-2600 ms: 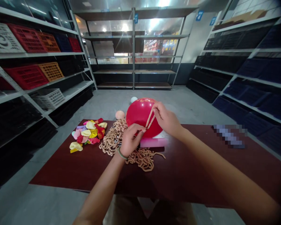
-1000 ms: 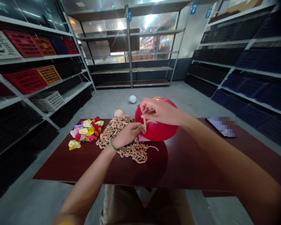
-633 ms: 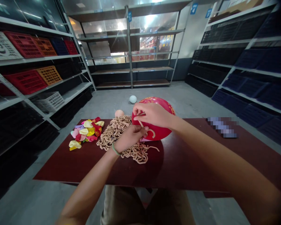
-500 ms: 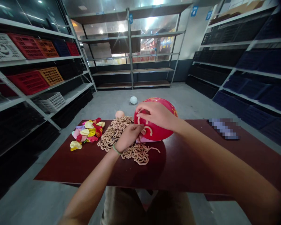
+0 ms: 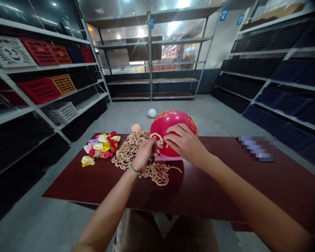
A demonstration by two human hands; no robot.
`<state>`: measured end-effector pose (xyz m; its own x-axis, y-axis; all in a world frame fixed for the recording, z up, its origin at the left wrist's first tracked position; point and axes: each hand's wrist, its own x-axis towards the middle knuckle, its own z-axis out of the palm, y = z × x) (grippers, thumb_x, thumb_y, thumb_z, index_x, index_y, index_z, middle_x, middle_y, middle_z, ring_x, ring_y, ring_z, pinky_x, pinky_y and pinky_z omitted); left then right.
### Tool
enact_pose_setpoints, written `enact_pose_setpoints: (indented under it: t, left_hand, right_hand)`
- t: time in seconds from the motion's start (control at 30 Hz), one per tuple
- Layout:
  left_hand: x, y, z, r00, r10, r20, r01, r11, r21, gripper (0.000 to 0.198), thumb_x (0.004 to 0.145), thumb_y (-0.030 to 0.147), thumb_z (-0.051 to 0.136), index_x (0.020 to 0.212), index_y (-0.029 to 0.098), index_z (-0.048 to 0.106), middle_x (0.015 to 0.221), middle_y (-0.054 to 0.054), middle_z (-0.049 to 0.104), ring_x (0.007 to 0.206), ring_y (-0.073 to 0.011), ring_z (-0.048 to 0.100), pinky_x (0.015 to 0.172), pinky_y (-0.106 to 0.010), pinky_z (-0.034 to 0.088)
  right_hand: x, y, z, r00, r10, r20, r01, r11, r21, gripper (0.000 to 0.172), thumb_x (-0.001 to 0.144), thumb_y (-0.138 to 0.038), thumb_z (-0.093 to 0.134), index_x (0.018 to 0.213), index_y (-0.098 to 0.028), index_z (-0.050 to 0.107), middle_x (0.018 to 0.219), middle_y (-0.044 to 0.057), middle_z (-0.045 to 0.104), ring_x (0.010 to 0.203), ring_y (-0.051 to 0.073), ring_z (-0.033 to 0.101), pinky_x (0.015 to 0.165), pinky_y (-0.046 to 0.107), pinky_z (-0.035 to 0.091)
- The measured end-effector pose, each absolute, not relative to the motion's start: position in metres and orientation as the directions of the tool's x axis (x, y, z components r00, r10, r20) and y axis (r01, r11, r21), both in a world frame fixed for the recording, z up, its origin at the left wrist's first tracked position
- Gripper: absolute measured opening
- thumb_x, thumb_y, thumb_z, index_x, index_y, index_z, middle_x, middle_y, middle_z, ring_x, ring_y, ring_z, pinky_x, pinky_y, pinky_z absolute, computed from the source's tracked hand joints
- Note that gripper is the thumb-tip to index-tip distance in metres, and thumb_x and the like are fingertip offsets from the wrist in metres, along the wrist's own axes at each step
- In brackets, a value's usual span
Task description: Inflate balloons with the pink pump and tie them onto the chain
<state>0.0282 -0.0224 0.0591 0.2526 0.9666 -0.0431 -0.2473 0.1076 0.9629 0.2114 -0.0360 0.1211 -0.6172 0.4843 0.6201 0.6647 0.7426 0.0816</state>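
Red printed balloon near the far edge of the bench, mid-length, between the hands: left hand pinching a tan cord against it, right hand spread on its side; deflated balloons toward the left.

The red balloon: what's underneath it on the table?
A pink rectangular object sits partly under the red balloon, near tangled tan cord. The balloon covers the rest of it, so its top can't be seen.

Balloon — glossy red latex; tabletop — polished dark wood.
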Motion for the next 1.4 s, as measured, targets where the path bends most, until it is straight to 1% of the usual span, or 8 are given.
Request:
enact_pose_setpoints:
  t: [0.2, 0.37, 0.5, 0.63, 0.77, 0.9, 1.2, 1.4]
  left_hand:
    - [0.026, -0.028, 0.060, 0.300, 0.954, -0.029, -0.285, 0.119, 0.951, 0.034, 0.083, 0.045, 0.064, 0.078, 0.011, 0.067, 0.064, -0.003, 0.063, 0.051, -0.0097, 0.057, 0.051, -0.022, 0.048]
    - [0.021, -0.035, 0.067, 0.374, 0.927, -0.031, -0.323, 0.162, 0.932, 0.032, 0.082, 0.042, 0.068, 0.082, 0.010, 0.069, 0.065, -0.001, 0.061, 0.051, -0.0074, 0.056, 0.054, -0.021, 0.051]
    - [0.015, -0.038, 0.065, 0.408, 0.913, -0.033, -0.376, 0.200, 0.905, 0.026, 0.077, 0.034, 0.075, 0.078, 0.010, 0.066, 0.066, 0.000, 0.060, 0.054, -0.0065, 0.056, 0.057, -0.020, 0.052]
    - [0.012, -0.039, 0.061, 0.406, 0.914, -0.007, -0.407, 0.188, 0.894, 0.022, 0.074, 0.027, 0.078, 0.080, 0.011, 0.065, 0.069, -0.001, 0.062, 0.055, -0.0065, 0.056, 0.058, -0.020, 0.053]
    - [0.012, -0.037, 0.060, 0.395, 0.918, -0.005, -0.412, 0.182, 0.893, 0.024, 0.072, 0.024, 0.080, 0.088, 0.012, 0.067, 0.069, 0.000, 0.064, 0.055, -0.0068, 0.057, 0.058, -0.021, 0.053]
    - [0.013, -0.038, 0.062, 0.408, 0.913, -0.018, -0.392, 0.193, 0.899, 0.027, 0.071, 0.026, 0.081, 0.090, 0.012, 0.066, 0.074, -0.002, 0.066, 0.058, -0.0074, 0.059, 0.060, -0.021, 0.053]
    - [0.016, -0.037, 0.061, 0.387, 0.918, 0.088, -0.263, 0.018, 0.965, 0.023, 0.073, 0.027, 0.079, 0.084, 0.014, 0.063, 0.078, 0.000, 0.063, 0.066, -0.0080, 0.058, 0.067, -0.023, 0.051]
    - [0.019, -0.036, 0.060, 0.360, 0.923, 0.134, -0.199, -0.065, 0.978, 0.018, 0.072, 0.022, 0.075, 0.081, 0.015, 0.061, 0.076, 0.002, 0.063, 0.065, -0.0086, 0.058, 0.065, -0.022, 0.049]
  right_hand:
    - [0.205, -0.033, 0.121, -0.593, 0.503, 0.629, 0.702, 0.706, 0.097, 0.021, 0.093, -0.016, 0.042, 0.091, -0.019, 0.063, 0.101, 0.011, 0.063, 0.102, 0.025, 0.053, 0.094, 0.044, 0.045]
    - [0.203, -0.040, 0.119, -0.512, 0.511, 0.690, 0.703, 0.711, -0.004, 0.016, 0.092, -0.015, 0.042, 0.091, -0.019, 0.057, 0.107, 0.013, 0.060, 0.108, 0.026, 0.052, 0.098, 0.045, 0.043]
    - [0.208, -0.048, 0.119, -0.547, 0.529, 0.649, 0.629, 0.771, -0.098, 0.009, 0.090, -0.015, 0.048, 0.089, -0.022, 0.055, 0.119, 0.011, 0.058, 0.119, 0.025, 0.048, 0.104, 0.046, 0.041]
    - [0.213, -0.051, 0.119, -0.594, 0.525, 0.609, 0.592, 0.798, -0.111, 0.009, 0.086, -0.015, 0.053, 0.084, -0.023, 0.057, 0.127, 0.009, 0.057, 0.127, 0.026, 0.044, 0.105, 0.050, 0.041]
    - [0.217, -0.046, 0.121, -0.612, 0.510, 0.605, 0.553, 0.822, -0.135, 0.009, 0.087, -0.017, 0.055, 0.084, -0.024, 0.060, 0.124, 0.007, 0.059, 0.127, 0.026, 0.045, 0.105, 0.052, 0.041]
    - [0.216, -0.040, 0.124, -0.536, 0.548, 0.642, 0.569, 0.796, -0.205, 0.011, 0.092, -0.019, 0.054, 0.089, -0.024, 0.064, 0.118, 0.006, 0.062, 0.119, 0.023, 0.051, 0.104, 0.049, 0.043]
    - [0.204, -0.033, 0.117, -0.581, 0.543, 0.606, 0.606, 0.786, -0.123, 0.014, 0.091, -0.021, 0.057, 0.087, -0.023, 0.070, 0.118, 0.006, 0.062, 0.121, 0.024, 0.050, 0.104, 0.046, 0.044]
    - [0.198, -0.029, 0.111, -0.568, 0.513, 0.643, 0.632, 0.773, -0.058, 0.012, 0.086, -0.016, 0.059, 0.077, -0.022, 0.066, 0.112, 0.007, 0.063, 0.119, 0.024, 0.050, 0.106, 0.045, 0.043]
